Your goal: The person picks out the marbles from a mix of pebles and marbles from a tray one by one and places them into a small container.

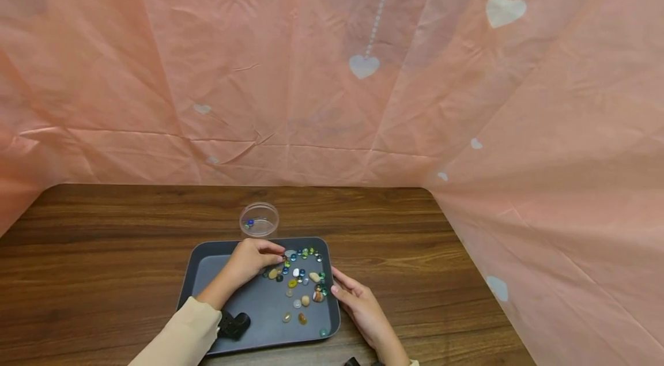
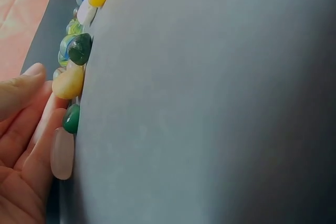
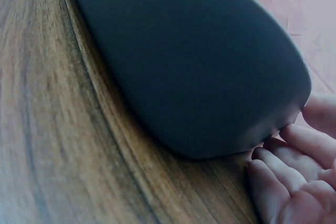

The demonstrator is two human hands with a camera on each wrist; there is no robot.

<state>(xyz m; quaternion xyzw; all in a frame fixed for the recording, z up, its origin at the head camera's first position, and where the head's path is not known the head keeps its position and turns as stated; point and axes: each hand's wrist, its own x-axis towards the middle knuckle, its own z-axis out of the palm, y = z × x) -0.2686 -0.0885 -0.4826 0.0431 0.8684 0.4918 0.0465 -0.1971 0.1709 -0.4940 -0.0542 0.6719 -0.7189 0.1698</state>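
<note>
A dark grey tray [image 1: 223,291] lies on the table, with glass marbles and polished pebbles spread over its right half. My left hand [image 1: 248,259] reaches over the tray, thumb and fingertips among the stones near the far side. In the left wrist view, the left hand [image 2: 23,129] is beside a yellow pebble [image 2: 68,83], a green stone [image 2: 72,119] and a pale oblong pebble [image 2: 63,153]. No stone shows clearly between its fingers. My right hand [image 1: 360,308] touches the tray's right side; in the right wrist view, its fingertips [image 3: 262,156] rest against the outer wall.
Beyond the tray stands a clear round dish [image 1: 259,219] holding a few small blue and green pieces. The wooden table [image 1: 404,239] reaches to a pink curtain [image 1: 290,78] at the back and sides. Black wrist gear [image 1: 234,325] sits by the left sleeve.
</note>
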